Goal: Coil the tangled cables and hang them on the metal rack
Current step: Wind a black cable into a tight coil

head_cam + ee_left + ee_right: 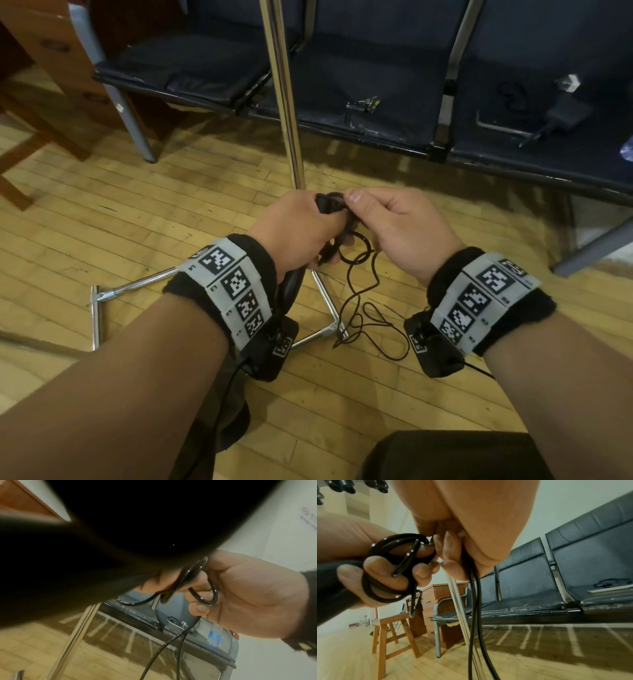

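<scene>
Both hands are up in front of the rack's pole, close together, working one thin black cable (359,291). The left hand (294,233) is curled around a small bundle of loops (390,568); from the right wrist view you can see the coils wrapped over its fingers (371,577), several turns stacked together, with one short end sticking out between two fingertips. The right hand (394,226) pinches the same cable just beside that bundle, thumb up on top, fingers (450,555) folded down onto the strand. From that pinch two lengths of cable drop straight down toward the floor.

In the head view the loose remainder trails below the hands in slack curves and lies on the wooden floor (171,212), crossing one chrome leg of the rack's base (325,301). The metal rack (284,85) shows as a shiny upright pole rising just behind the hands, with its foot bars spread flat on the floor.

Behind the pole runs a row of dark padded seats (376,85). Another black cable (513,92) and a black charger block (568,113) lie on the right-hand seat, and a small clip-like item (363,104) sits on the middle one. A wooden cabinet (51,68) stands at the far left. Both wrists wear black bands (233,291) with printed square markers.
</scene>
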Demonstrator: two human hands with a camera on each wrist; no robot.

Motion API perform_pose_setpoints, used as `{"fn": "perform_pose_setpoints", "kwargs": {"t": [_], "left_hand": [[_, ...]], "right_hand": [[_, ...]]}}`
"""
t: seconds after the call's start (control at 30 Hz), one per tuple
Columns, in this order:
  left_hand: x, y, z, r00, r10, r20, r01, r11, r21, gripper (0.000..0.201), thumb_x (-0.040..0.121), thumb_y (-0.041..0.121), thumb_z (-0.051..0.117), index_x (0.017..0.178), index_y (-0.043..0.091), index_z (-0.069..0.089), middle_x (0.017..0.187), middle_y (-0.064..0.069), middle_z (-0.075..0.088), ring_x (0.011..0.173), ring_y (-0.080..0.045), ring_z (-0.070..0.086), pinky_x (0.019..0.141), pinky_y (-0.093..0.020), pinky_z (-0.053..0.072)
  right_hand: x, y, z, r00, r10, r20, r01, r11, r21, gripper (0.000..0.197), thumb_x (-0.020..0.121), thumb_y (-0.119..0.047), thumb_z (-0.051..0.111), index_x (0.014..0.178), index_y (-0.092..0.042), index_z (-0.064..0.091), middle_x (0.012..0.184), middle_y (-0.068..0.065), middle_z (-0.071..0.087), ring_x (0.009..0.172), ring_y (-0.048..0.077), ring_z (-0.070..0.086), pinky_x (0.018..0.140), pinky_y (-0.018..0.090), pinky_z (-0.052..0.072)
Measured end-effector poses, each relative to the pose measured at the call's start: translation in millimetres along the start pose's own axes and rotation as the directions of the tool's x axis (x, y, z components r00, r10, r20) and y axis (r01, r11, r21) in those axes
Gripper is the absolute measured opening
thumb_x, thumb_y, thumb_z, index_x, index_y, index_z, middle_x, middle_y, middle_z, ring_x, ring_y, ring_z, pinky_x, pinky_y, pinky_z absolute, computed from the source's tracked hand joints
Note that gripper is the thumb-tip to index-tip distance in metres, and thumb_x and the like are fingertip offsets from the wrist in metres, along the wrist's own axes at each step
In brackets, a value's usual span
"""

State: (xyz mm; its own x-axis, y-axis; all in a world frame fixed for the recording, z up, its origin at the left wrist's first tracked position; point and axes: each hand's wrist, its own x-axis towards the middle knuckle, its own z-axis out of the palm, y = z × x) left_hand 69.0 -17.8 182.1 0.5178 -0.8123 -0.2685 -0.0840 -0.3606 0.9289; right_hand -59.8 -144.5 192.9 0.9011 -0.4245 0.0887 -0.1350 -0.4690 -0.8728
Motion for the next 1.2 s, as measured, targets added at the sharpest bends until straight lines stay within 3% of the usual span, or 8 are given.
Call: {"fn": "perform_pose_setpoints", "kwargs": {"t": [0.2,0.43,0.6,0.8,0.93,1.03,1.1,1.2], "left_hand": [[-1,-2,-3,0.999,-0.05,0.01,0.05,0.996,-0.076,0.018,0.103,0.029,0.063,0.11,0.014,0.072,0.085,-0.004,0.079,0.059,-0.015,0.067,0.045,-0.022,0.045],[-3,-6,-11,0.998,-0.007,0.069,0.018,0.986,-0.168,0.016,0.102,0.024,0.07,0.097,0.008,0.072,0.07,-0.002,0.069,0.052,-0.009,0.06,0.045,-0.02,0.045],[-1,-10,-12,0.998,-0.059,-0.006,0.055,0.957,-0.285,0.014,0.103,0.021,0.067,0.107,0.009,0.07,0.076,-0.004,0.068,0.065,-0.017,0.058,0.049,-0.024,0.046],[-2,-7,-13,0.996,-0.059,-0.063,0.033,0.935,-0.353,0.02,0.102,0.024,0.067,0.112,0.008,0.072,0.095,-0.007,0.079,0.078,-0.025,0.065,0.05,-0.024,0.048],[0,-5,-35,0.967,-0.129,-0.222,-0.007,0.852,-0.524,0.02,0.105,0.017,0.061,0.122,0.008,0.064,0.105,-0.01,0.082,0.082,-0.019,0.076,0.047,-0.02,0.049],[1,-7,-52,0.912,-0.179,-0.37,-0.083,0.801,-0.593,0.016,0.106,0.019,0.061,0.117,0.008,0.065,0.084,-0.004,0.077,0.067,-0.012,0.069,0.047,-0.02,0.047],[1,-8,-56,0.9,-0.173,-0.399,-0.104,0.805,-0.584,0.013,0.105,0.021,0.062,0.113,0.011,0.066,0.076,0.001,0.071,0.063,-0.01,0.063,0.048,-0.021,0.047],[-3,-6,-46,0.94,-0.021,-0.341,-0.076,0.96,-0.269,0.012,0.102,0.026,0.065,0.112,0.021,0.069,0.076,0.004,0.073,0.064,-0.011,0.065,0.057,-0.025,0.052]], "right_hand": [[4,-3,1,1.0,0.023,0.018,-0.025,0.994,0.104,0.014,0.1,-0.03,0.065,0.104,-0.029,0.079,0.091,-0.006,0.078,0.077,0.006,0.071,0.062,0.011,0.049],[3,-5,4,0.992,0.129,-0.004,-0.127,0.984,0.121,0.017,0.105,-0.029,0.056,0.099,-0.023,0.07,0.066,-0.021,0.066,0.058,-0.006,0.056,0.063,0.022,0.042],[4,-9,7,0.96,0.234,0.153,-0.258,0.952,0.163,0.014,0.102,-0.042,0.057,0.112,-0.032,0.06,0.089,0.009,0.066,0.057,0.012,0.044,0.06,0.038,0.038],[5,-8,2,0.971,0.232,0.051,-0.238,0.952,0.191,0.01,0.105,-0.026,0.057,0.108,-0.022,0.065,0.078,0.0,0.066,0.049,0.004,0.046,0.045,0.024,0.035],[6,11,-24,0.91,0.374,-0.179,-0.335,0.918,0.212,0.009,0.103,-0.028,0.06,0.104,-0.026,0.069,0.087,0.002,0.07,0.059,0.009,0.055,0.048,0.025,0.042],[3,36,-52,0.783,0.496,-0.376,-0.507,0.859,0.076,0.011,0.103,-0.027,0.058,0.104,-0.024,0.068,0.097,0.003,0.072,0.068,0.014,0.058,0.057,0.033,0.05],[-1,48,-61,0.727,0.59,-0.352,-0.641,0.766,-0.041,0.015,0.102,-0.02,0.057,0.112,-0.02,0.068,0.109,0.006,0.071,0.08,0.019,0.062,0.067,0.039,0.053],[-3,45,-55,0.828,0.542,-0.145,-0.557,0.765,-0.323,0.053,0.097,-0.012,0.058,0.144,-0.036,0.053,0.143,-0.004,0.057,0.12,0.018,0.057,0.085,0.031,0.045]]}}
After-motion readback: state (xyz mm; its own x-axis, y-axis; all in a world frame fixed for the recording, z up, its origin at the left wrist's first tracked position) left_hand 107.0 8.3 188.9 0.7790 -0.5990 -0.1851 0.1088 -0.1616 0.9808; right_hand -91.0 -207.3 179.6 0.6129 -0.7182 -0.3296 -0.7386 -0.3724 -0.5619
